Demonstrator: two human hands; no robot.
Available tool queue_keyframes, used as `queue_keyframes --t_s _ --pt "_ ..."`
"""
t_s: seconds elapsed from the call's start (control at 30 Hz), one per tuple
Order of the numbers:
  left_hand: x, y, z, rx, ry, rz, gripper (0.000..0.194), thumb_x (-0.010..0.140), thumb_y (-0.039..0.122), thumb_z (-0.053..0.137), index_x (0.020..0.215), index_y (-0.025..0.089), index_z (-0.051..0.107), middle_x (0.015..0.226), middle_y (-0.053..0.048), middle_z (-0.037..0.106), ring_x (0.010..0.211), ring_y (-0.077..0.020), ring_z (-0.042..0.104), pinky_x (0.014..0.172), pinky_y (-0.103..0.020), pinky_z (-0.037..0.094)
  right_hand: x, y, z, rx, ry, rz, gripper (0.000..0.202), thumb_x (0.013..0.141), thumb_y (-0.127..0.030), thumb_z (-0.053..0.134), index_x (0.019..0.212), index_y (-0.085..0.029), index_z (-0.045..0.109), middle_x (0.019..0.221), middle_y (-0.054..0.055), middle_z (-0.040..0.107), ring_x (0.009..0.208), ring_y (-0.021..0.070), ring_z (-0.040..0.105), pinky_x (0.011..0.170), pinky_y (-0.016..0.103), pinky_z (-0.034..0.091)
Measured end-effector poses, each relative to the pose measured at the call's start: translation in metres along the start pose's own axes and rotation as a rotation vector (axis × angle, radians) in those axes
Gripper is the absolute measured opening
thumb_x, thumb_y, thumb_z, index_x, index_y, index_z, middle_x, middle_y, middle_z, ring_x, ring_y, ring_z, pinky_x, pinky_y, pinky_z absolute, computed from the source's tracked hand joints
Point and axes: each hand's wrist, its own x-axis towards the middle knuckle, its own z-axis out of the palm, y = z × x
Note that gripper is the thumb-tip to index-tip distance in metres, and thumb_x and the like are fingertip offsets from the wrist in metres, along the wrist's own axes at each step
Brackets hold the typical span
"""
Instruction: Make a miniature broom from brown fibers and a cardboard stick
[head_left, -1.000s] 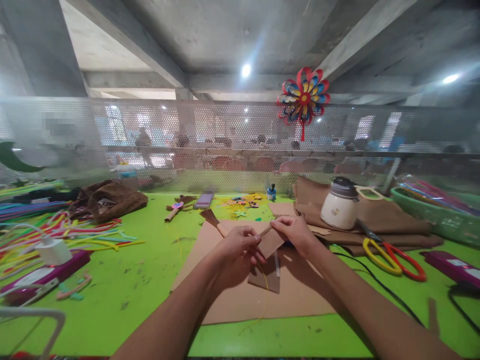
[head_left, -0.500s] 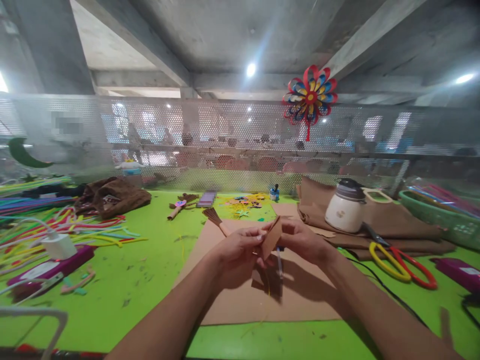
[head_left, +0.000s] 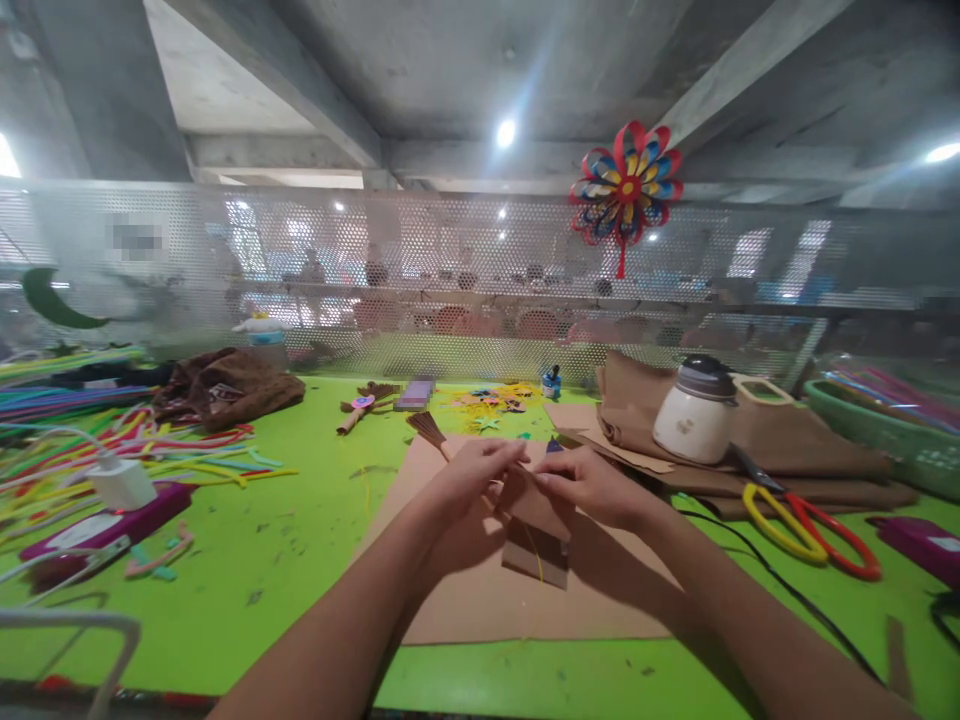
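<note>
Between my hands is a small piece of brown paper [head_left: 536, 500], tilted over the table. My left hand [head_left: 476, 495] grips its left side, fingers partly hidden behind it. With thumb and fingertips, my right hand [head_left: 596, 485] pinches its upper right edge. Below lies another brown paper piece [head_left: 536, 568], crossed by a thin yellow strand [head_left: 535, 550]. Under everything is a large brown paper sheet [head_left: 457, 610]. Just beyond my left hand a small broom-like fringed piece [head_left: 427, 430] rests. A dark blue tip [head_left: 553, 446] shows behind my right hand.
Scissors [head_left: 810, 535], a white bottle [head_left: 694, 415], folded brown paper [head_left: 817, 450] and a green basket [head_left: 885, 420] stand right. Left are pipe cleaners [head_left: 217, 465], a purple power strip [head_left: 161, 510] and brown cloth or bag [head_left: 240, 390]. A perforated screen [head_left: 450, 270] borders the back.
The small brown paper has turned from nearly upright to a flatter tilt, showing more of its face. A blue pen-like thing under my right hand has mostly gone from sight.
</note>
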Motion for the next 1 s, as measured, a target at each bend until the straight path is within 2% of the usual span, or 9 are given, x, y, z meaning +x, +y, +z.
queue_keyframes --t_s 0.1,0.17,0.27,0.4,0.53,0.7,0.87,0.93,1.0 --pt "0.000 0.000 0.002 0.227 -0.080 0.066 0.025 0.073 0.037 0.066 0.072 0.012 0.066 0.049 0.003 0.051 0.043 -0.0083 0.045 0.044 -0.020 0.033 0.001 -0.001 0.003 -0.035 0.083 0.044 0.023 0.081 -0.029 0.054 0.068 -0.016 0.069 0.060 0.000 0.057 0.060 0.0143 0.049 0.058 0.026 0.035" --pt "0.002 -0.001 0.002 0.280 -0.038 0.087 0.019 0.071 0.031 0.067 0.069 0.012 0.067 0.048 0.003 0.052 0.042 -0.0082 0.044 0.044 -0.021 0.033 0.001 0.001 0.005 0.018 0.164 0.083 0.021 0.078 -0.030 0.058 0.067 -0.016 0.069 0.060 0.000 0.059 0.059 0.0144 0.050 0.057 0.025 0.036" --pt "0.004 -0.002 -0.002 0.275 0.062 0.103 0.012 0.067 0.025 0.069 0.065 0.013 0.067 0.053 0.001 0.057 0.048 -0.0092 0.047 0.047 -0.021 0.036 0.002 0.006 0.006 0.215 0.198 0.143 0.019 0.074 -0.033 0.063 0.075 -0.016 0.070 0.057 -0.001 0.058 0.052 0.0124 0.050 0.053 0.025 0.036" --pt "0.003 -0.001 -0.005 0.181 0.091 0.109 0.009 0.066 0.022 0.069 0.069 0.014 0.069 0.060 -0.002 0.063 0.056 -0.0113 0.053 0.056 -0.023 0.043 0.002 0.013 0.005 0.451 0.193 0.180 0.028 0.070 -0.033 0.068 0.091 -0.014 0.071 0.052 -0.004 0.054 0.046 0.0095 0.046 0.048 0.023 0.033" --pt "0.002 -0.002 -0.005 0.107 0.077 0.129 0.012 0.067 0.021 0.069 0.076 0.014 0.070 0.067 -0.003 0.066 0.062 -0.0132 0.057 0.062 -0.026 0.046 0.002 0.016 0.004 0.548 0.265 0.174 0.030 0.067 -0.030 0.071 0.091 -0.012 0.073 0.049 -0.006 0.050 0.046 0.0079 0.040 0.047 0.023 0.030" --pt "0.006 -0.002 -0.004 0.177 0.084 0.181 0.011 0.065 0.014 0.065 0.074 0.015 0.071 0.066 -0.003 0.067 0.062 -0.0137 0.057 0.063 -0.026 0.047 0.002 0.019 0.002 0.616 0.263 0.209 0.029 0.062 -0.028 0.075 0.085 -0.012 0.075 0.047 -0.004 0.051 0.044 0.0076 0.038 0.046 0.023 0.028" --pt "0.004 0.003 -0.003 0.215 0.105 0.183 0.014 0.063 0.012 0.063 0.072 0.016 0.072 0.065 -0.002 0.065 0.060 -0.0127 0.055 0.061 -0.025 0.044 0.002 0.026 0.002 0.643 0.244 0.229 0.031 0.060 -0.028 0.076 0.088 -0.014 0.077 0.064 0.003 0.065 0.053 0.0111 0.048 0.052 0.026 0.035" --pt "0.000 0.006 -0.002 0.182 0.079 0.169 0.012 0.064 0.016 0.063 0.072 0.016 0.071 0.063 -0.002 0.064 0.060 -0.0134 0.055 0.060 -0.024 0.043 0.002 0.026 0.003 0.616 0.242 0.214 0.029 0.062 -0.029 0.075 0.088 -0.016 0.077 0.070 0.005 0.068 0.057 0.0129 0.052 0.055 0.027 0.038" --pt "-0.004 0.009 0.000 0.160 0.049 0.160 0.013 0.070 0.025 0.059 0.066 0.015 0.068 0.056 -0.002 0.060 0.056 -0.0128 0.053 0.056 -0.024 0.040 0.003 0.024 0.006 0.575 0.240 0.176 0.026 0.063 -0.028 0.074 0.086 -0.018 0.077 0.075 0.005 0.070 0.062 0.0144 0.055 0.058 0.028 0.040"
